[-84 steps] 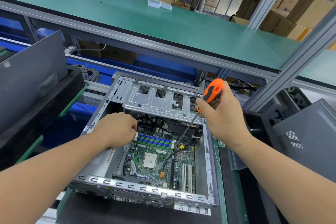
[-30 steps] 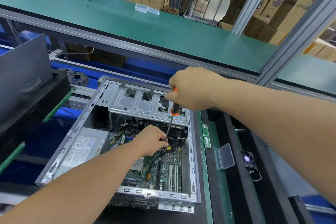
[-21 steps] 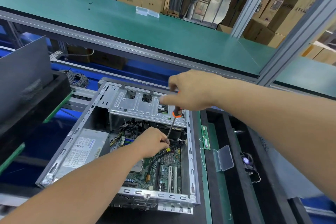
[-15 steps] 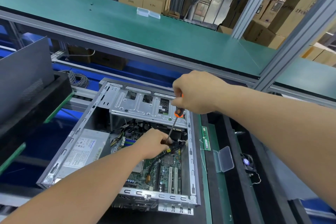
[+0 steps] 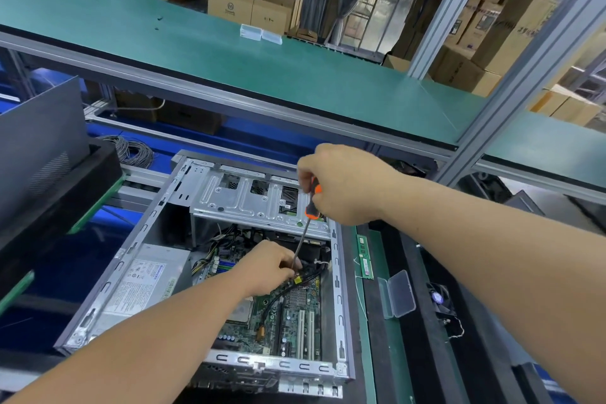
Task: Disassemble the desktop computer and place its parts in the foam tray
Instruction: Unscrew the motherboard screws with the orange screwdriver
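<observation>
The open grey steel desktop computer case (image 5: pixel 108 282) lies on its side at the near edge of the counter, its open face up. My right grip (image 5: pixel 344 184) is clenched around the orange-and-black handle of the screwdriver (image 5: pixel 311 203), above the silver perforated drive cage (image 5: pixel 249 197) at the case's far end. The bare shaft slants down past the cage's near edge into the case. My left grip (image 5: pixel 269 267) is inside the case with fingers curled at the shaft's tip, beside the black cables (image 5: pixel 311 275); I cannot tell whether it grasps anything. Free room inside is confined: the grey boxed power supply (image 5: pixel 147 275) fills the left side, and the green motherboard (image 5: pixel 295 315) covers the floor up to the right wall.

Just beside the case's right wall, the black foam tray (image 5: pixel 377 321) holds a green memory stick (image 5: pixel 365 256), a clear plastic hinged box (image 5: pixel 398 293) lying open, and a small black fan (image 5: pixel 439 298), each in a separate slot.
</observation>
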